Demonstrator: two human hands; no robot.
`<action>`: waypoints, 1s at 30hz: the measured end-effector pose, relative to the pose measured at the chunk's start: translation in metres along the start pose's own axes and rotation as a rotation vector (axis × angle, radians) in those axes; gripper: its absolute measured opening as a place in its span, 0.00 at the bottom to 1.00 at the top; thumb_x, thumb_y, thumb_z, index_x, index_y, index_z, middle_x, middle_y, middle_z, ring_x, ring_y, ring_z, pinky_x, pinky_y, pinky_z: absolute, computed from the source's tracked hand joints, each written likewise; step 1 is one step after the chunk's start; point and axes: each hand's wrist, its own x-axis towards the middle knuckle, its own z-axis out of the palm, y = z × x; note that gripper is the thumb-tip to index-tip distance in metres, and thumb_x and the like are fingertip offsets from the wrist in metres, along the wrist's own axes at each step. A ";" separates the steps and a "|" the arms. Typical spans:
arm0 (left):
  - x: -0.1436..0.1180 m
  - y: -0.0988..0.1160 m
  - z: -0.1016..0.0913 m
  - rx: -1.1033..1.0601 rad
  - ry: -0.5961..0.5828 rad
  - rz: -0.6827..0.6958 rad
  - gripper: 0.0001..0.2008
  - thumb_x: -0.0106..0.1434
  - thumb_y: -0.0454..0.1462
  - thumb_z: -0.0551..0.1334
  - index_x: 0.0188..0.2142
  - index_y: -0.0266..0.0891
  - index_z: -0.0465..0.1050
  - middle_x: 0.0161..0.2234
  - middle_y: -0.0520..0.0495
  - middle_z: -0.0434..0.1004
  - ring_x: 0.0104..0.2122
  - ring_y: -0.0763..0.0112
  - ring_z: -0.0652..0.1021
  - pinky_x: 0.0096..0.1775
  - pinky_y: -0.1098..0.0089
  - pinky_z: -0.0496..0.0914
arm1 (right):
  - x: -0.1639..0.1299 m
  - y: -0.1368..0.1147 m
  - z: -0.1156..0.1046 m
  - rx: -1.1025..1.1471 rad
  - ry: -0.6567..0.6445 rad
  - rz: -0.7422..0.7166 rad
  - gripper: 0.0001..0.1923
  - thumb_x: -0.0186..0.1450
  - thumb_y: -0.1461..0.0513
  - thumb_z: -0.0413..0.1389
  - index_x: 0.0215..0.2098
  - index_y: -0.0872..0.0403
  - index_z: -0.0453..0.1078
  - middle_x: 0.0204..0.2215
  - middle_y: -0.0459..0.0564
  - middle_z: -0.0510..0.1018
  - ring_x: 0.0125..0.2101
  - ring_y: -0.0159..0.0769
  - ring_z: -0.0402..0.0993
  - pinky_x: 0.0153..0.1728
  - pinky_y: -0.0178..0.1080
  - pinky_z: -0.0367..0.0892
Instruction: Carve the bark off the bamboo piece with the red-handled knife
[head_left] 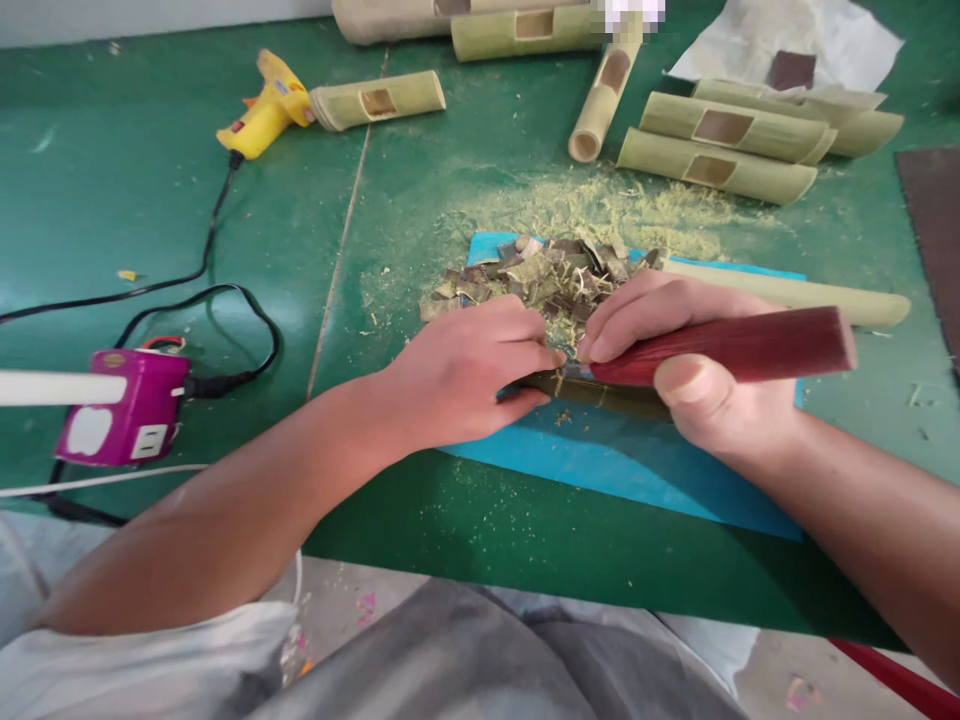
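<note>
Carving a bamboo strip on the blue mat

Right hand [697, 370] fingers [637, 320] wrapped tight round a red-handled knife [750, 345]; left hand [465, 375] fingers pinching the dark bamboo strip [600, 395] on the blue mat [622, 460], near the bench [225, 230] front edge; shavings [547, 275] just behind.

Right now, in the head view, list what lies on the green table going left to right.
Purple power strip → yellow glue gun → left hand → pile of bamboo chips → right hand gripping the red-handled tool → brown sheet at the table's right edge.
</note>
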 end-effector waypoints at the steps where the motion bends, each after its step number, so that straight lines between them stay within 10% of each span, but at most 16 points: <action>1: 0.000 0.000 0.000 -0.002 0.002 0.004 0.06 0.70 0.36 0.62 0.40 0.38 0.79 0.36 0.46 0.78 0.37 0.66 0.76 0.38 0.66 0.70 | 0.000 0.000 0.000 -0.017 -0.006 -0.010 0.17 0.68 0.48 0.63 0.31 0.52 0.77 0.29 0.47 0.81 0.31 0.33 0.79 0.32 0.38 0.75; 18: 0.000 -0.001 -0.002 -0.005 -0.081 -0.020 0.09 0.70 0.37 0.62 0.45 0.36 0.79 0.39 0.44 0.80 0.37 0.67 0.75 0.39 0.65 0.71 | -0.010 -0.005 -0.002 -0.154 -0.039 -0.093 0.13 0.65 0.65 0.59 0.22 0.50 0.66 0.23 0.44 0.76 0.25 0.32 0.74 0.26 0.37 0.69; 30: 0.001 0.001 -0.002 -0.029 -0.066 -0.045 0.10 0.70 0.37 0.61 0.45 0.37 0.79 0.38 0.43 0.80 0.38 0.64 0.77 0.41 0.63 0.71 | -0.020 0.012 0.009 0.128 0.323 -0.075 0.16 0.65 0.57 0.62 0.21 0.48 0.70 0.20 0.44 0.77 0.21 0.34 0.73 0.24 0.42 0.70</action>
